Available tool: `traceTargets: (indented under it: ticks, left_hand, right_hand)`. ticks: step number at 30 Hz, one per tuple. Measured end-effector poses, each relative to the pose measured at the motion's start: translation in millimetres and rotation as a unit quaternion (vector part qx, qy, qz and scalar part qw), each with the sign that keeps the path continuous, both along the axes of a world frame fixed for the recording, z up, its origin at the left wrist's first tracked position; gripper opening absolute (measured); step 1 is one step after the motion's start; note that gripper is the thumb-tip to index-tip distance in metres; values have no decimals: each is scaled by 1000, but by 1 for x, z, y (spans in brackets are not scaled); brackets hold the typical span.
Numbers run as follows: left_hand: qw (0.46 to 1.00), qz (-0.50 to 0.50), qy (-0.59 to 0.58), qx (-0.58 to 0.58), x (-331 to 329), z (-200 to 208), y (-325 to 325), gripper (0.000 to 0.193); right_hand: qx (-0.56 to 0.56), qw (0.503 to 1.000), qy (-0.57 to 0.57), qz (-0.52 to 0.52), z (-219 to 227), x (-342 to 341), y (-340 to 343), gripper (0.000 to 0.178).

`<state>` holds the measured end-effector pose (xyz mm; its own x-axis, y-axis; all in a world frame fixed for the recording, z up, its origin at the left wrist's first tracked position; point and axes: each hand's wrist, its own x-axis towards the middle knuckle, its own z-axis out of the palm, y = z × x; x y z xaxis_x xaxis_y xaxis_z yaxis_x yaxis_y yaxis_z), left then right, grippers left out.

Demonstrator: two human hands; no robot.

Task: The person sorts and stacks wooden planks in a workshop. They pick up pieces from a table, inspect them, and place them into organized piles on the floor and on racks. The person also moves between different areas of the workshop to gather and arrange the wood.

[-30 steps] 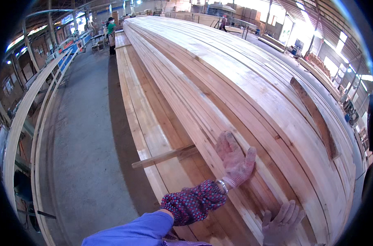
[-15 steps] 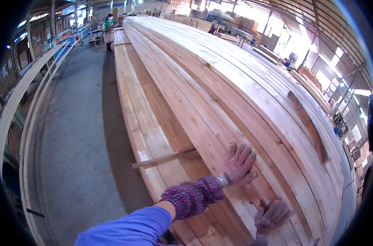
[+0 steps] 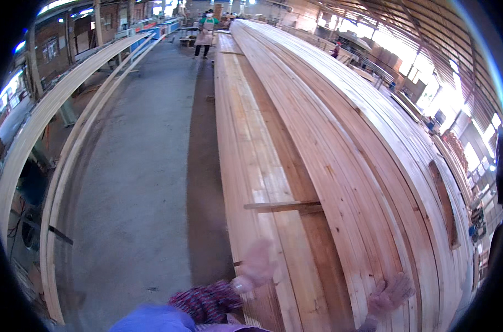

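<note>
Long planed wooden boards (image 3: 312, 144) lie side by side in a big stack, running away from me. My left hand (image 3: 255, 266), in a pale work glove below a patterned sleeve cover, is over the lower boards at the stack's left edge. Motion blurs it, but its fingers look stretched out, with nothing in them; contact with the wood cannot be made out. My right hand (image 3: 391, 296), also gloved, rests spread on the raised boards at the lower right. A short wooden strip (image 3: 284, 207) lies crosswise on the lower boards, ahead of my left hand.
A dark, narrow wood piece (image 3: 444, 205) lies on the stack's right side. Concrete floor (image 3: 135, 166) runs along the left, beside long strips (image 3: 77, 149) on supports. A person in an apron (image 3: 205, 34) stands at the far end; another person (image 3: 335, 50) is farther right.
My left hand has left the raised boards and moved left and down to the lower boards' edge. My right hand stays on the raised boards. The view has turned left.
</note>
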<state>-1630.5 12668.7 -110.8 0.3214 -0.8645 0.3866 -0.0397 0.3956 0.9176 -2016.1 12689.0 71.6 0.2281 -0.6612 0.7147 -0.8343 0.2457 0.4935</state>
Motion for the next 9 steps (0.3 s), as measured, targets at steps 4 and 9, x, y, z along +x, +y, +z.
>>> traceTargets:
  ticks: [4, 9]
  left_hand:
    - [849, 147, -333, 382, 124, -14, 141, 66]
    - [750, 201, -210, 594, 236, -52, 254, 81]
  right_hand:
    - [-46, 997, -61, 14, 0, 46, -5, 56]
    - [138, 957, -256, -6, -59, 122, -10, 59]
